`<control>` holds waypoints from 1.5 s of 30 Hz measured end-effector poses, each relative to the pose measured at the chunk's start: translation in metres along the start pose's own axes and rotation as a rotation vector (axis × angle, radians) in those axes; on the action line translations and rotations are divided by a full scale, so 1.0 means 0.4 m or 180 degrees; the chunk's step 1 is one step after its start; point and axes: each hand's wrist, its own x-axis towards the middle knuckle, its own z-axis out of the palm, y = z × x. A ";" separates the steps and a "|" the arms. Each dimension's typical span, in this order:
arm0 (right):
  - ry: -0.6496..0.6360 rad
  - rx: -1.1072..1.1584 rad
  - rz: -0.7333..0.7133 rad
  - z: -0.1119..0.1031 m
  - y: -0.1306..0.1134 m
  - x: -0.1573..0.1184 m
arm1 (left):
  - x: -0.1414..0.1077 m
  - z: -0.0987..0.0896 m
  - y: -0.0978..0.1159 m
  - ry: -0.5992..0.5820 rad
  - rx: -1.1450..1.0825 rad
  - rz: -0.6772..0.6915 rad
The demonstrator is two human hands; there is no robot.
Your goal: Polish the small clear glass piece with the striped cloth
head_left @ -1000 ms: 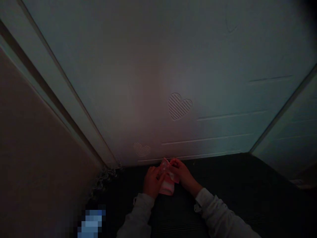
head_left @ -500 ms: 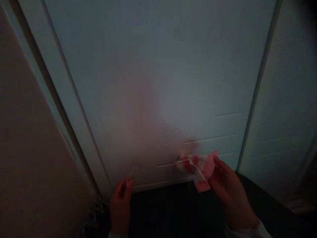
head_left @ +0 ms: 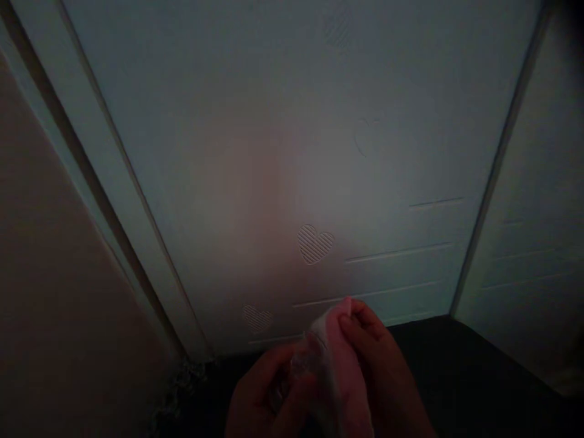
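A pink and white cloth (head_left: 349,371) hangs from my right hand (head_left: 381,353), whose thumb and fingers pinch its upper edge. Close against its left side is my left hand (head_left: 269,389), with curled fingers around a small clear, shiny item (head_left: 300,363) that is too dim to name. The cloth's white side faces this item. Both hands are near the bottom of the view, and the cloth's lower end runs toward the frame's edge.
A pale panel (head_left: 205,182) with embossed hearts (head_left: 314,244) and lines stands in front. Below it lies a dark surface (head_left: 438,365). A frilly dark fabric (head_left: 185,383) is at lower left, beside a brownish wall (head_left: 59,274).
My hands have come together: the left moved right, the right moved left with the cloth. The cloth now hangs lengthwise between them. The view has shifted slightly.
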 end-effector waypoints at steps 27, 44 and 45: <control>-0.1304 -0.0249 0.0356 -0.023 0.018 0.042 | 0.026 -0.016 0.011 -0.0160 0.0199 -0.0312; -0.2407 -0.1831 0.0284 -0.038 -0.001 0.040 | 0.026 -0.005 0.013 -0.0054 0.0703 0.0424; -0.2424 -0.1847 0.0240 -0.038 0.001 0.041 | 0.028 -0.004 0.012 -0.0006 0.0837 0.0500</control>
